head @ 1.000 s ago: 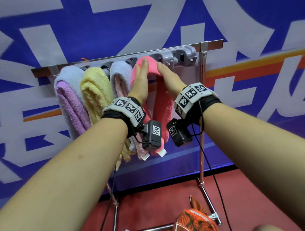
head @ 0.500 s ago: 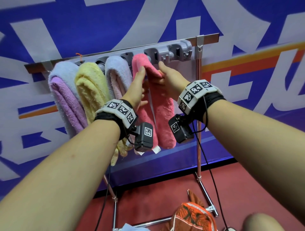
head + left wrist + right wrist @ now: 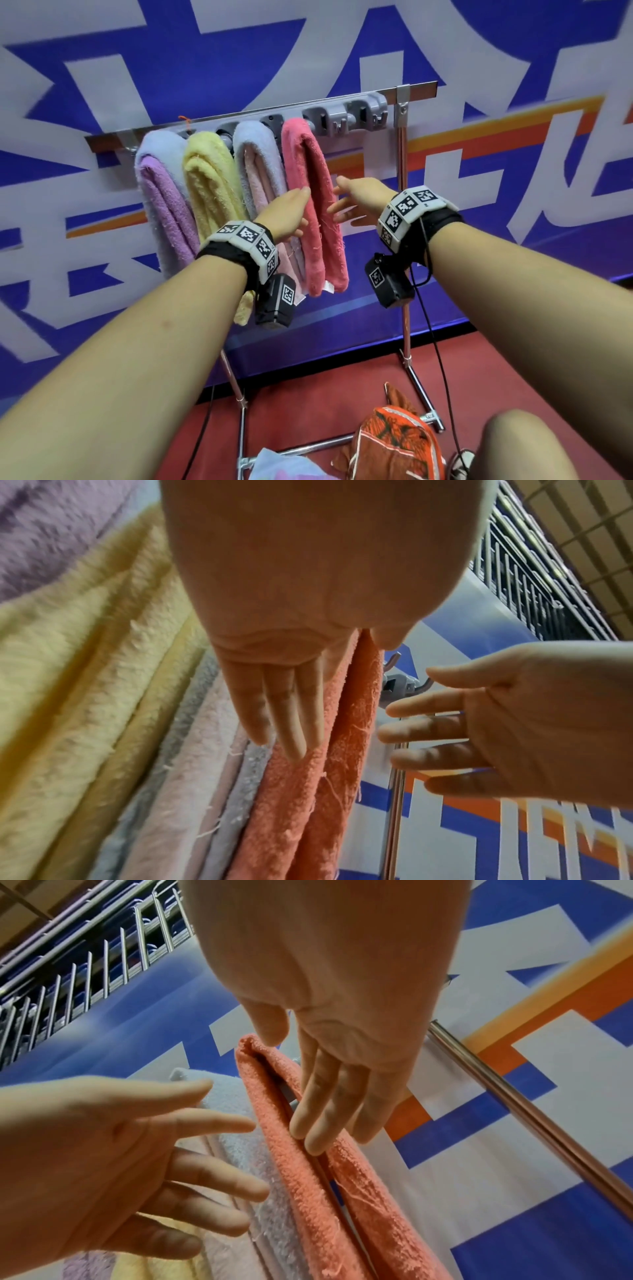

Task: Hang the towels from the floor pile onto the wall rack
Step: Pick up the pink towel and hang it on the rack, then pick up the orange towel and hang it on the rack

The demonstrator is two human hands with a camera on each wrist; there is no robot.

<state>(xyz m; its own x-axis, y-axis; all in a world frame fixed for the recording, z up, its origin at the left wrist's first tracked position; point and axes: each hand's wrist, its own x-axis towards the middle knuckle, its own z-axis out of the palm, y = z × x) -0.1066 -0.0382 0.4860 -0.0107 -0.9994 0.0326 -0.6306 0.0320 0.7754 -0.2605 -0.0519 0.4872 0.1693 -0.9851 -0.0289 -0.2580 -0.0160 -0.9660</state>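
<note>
Both hands have dropped from the top fold of the pink towel (image 3: 313,205), where they lay a second ago, to about its mid-length. Left hand (image 3: 286,214): fingers straight and together, flat along the towel's left face; whether they press it or only graze it cannot be told. Right hand (image 3: 359,202): fingers straight and slightly spread, just beside the towel's right edge, apart from it in the head view and seemingly brushing it in the right wrist view. Neither hand grips anything. The pink towel hangs doubled over a peg of the grey wall rack (image 3: 346,114), between the two palms, as the rightmost of four hung towels: lilac towel (image 3: 161,202), yellow towel (image 3: 210,185), pale blue towel (image 3: 257,161), then pink. Two hooks to its right are bare. On the red floor (image 3: 308,404) below lie an orange patterned cloth (image 3: 394,442) and a pale cloth (image 3: 281,466) at the frame edge.
</note>
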